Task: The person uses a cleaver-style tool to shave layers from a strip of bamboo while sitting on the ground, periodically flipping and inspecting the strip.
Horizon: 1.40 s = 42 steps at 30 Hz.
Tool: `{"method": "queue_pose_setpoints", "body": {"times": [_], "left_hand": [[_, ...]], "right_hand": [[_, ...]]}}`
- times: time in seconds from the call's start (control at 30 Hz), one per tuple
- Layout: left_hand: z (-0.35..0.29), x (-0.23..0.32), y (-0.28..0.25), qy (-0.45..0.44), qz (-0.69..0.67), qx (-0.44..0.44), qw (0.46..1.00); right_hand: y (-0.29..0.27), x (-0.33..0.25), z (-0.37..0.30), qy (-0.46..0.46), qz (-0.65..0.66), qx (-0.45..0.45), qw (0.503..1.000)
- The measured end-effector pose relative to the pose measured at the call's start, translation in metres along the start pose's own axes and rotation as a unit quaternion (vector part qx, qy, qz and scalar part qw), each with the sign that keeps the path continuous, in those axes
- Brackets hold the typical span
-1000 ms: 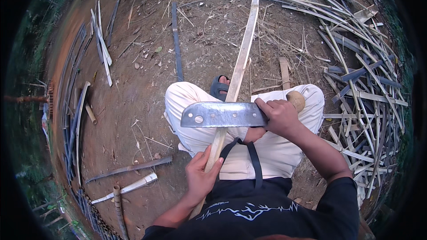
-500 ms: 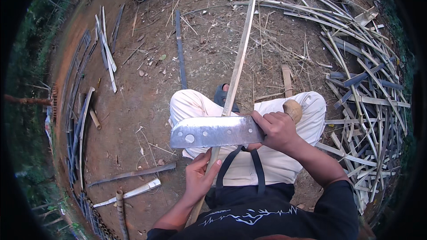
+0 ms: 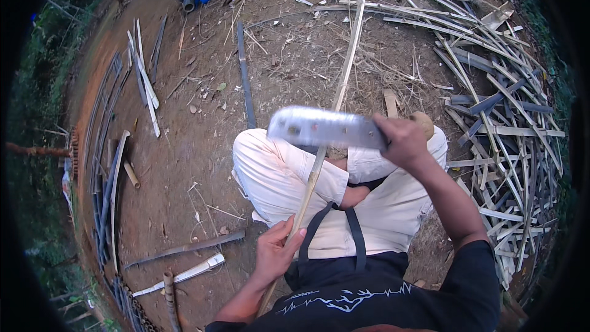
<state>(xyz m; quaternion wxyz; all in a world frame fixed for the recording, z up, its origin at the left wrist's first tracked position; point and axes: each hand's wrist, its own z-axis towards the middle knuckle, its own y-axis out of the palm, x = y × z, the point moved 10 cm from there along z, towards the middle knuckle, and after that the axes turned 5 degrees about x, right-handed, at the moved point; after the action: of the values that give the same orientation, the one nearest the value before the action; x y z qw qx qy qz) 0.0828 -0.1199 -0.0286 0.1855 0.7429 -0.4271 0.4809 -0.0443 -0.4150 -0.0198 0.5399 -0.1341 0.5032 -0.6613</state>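
- Cleaver is gripped by the right hand, fingers curled round its handle; by its blurred blade, part of the pale strip is hidden.
- The pale strip is held slanting over the crossed legs by the left hand, fingers closed about it.
- Split strips are heaped at right; a dark strip is seen beyond the left knee.
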Motion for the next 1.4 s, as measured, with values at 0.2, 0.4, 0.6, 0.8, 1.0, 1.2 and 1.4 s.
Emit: {"method": "queue_pose_setpoints", "body": {"times": [0.2, 0.4, 0.6, 0.8, 1.0, 1.2, 1.4], "left_hand": [[-0.005, 0.012, -0.013, 0.100, 0.155, 0.038, 0.982], [-0.013, 0.016, -0.016, 0.147, 0.200, 0.080, 0.965], [-0.038, 0.014, -0.034, 0.162, 0.260, 0.080, 0.949], [-0.045, 0.009, -0.039, 0.154, 0.245, 0.089, 0.953], [-0.062, 0.002, -0.052, 0.128, 0.234, 0.085, 0.960], [-0.056, 0.003, -0.051, 0.134, 0.245, 0.091, 0.956], [-0.071, 0.008, -0.062, 0.164, 0.293, 0.072, 0.939]], "right_hand": [[0.006, 0.042, 0.010, 0.088, -0.027, -0.061, 0.994], [0.005, 0.016, 0.000, 0.031, -0.006, -0.053, 0.998], [-0.012, 0.119, 0.029, 0.195, -0.050, -0.038, 0.979], [0.006, 0.061, 0.016, 0.057, -0.023, -0.094, 0.994], [-0.007, 0.187, 0.060, 0.193, -0.098, -0.076, 0.973], [0.009, 0.112, 0.053, 0.102, -0.070, -0.098, 0.987], [-0.022, 0.210, 0.072, 0.216, -0.150, -0.051, 0.963]]}}
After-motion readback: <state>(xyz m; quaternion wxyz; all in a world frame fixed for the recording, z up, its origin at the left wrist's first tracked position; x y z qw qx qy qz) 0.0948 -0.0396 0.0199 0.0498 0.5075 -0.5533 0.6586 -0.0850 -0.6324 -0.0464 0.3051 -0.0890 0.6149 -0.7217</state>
